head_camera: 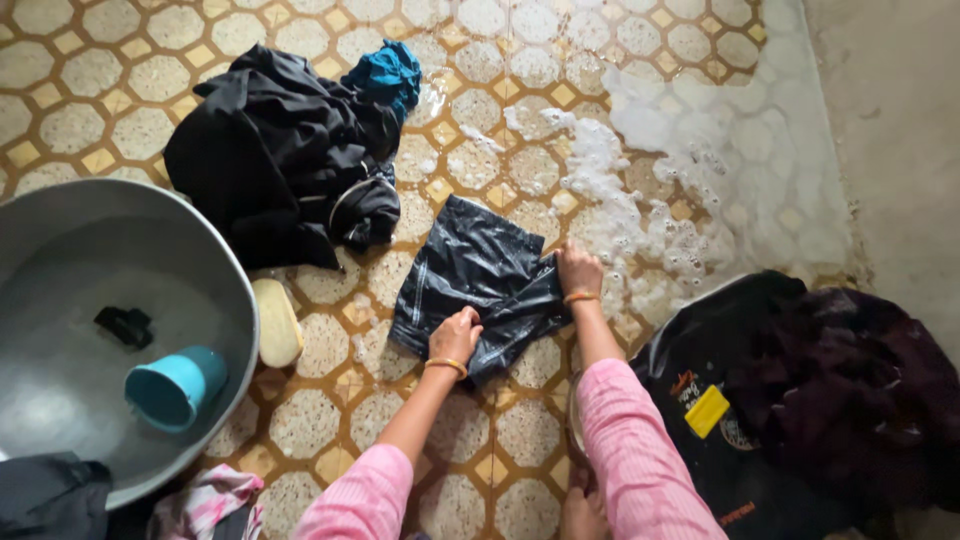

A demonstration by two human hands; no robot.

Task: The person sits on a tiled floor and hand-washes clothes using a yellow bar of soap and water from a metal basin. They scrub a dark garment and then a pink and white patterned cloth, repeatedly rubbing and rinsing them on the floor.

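**Wet black cloth on tiled floor, both hands on it**

Item 1. Black cloth (478, 285): a wet, glossy garment spread flat on the patterned floor (320, 430), mid-scene, just far of the person's forearms. Its long axis runs from the far left corner down to the near right, slightly slanted. A folded edge lies along its near right side.

Item 2. Left hand (455, 335): closed down on the near edge of the cloth, fingers curled into the fabric. An orange bangle sits on the wrist.

Item 3. Right hand (578, 270): pressed on the right edge of the cloth, farther out than the left hand, fingers gripping a fold. The two hands are apart, one at each end of the folded edge; the cloth lies mostly to the left and far of both. The left hand is nearer the bulk of it.

Item 4. Soap foam (650, 190): white suds spread over the tiles to the far right, reaching close to the right hand.

Item 5. Soap bar (276, 322): pale, oblong, on the floor left of the cloth, beside the basin.

Item 6. Metal basin (60, 240): large, grey, at the left, holding water and a teal cup (175, 388).

Item 7. Heap of dark clothes (280, 150): far left, with a blue piece on top.

Item 8. Dark bundle (820, 390): near right, beside the right arm.
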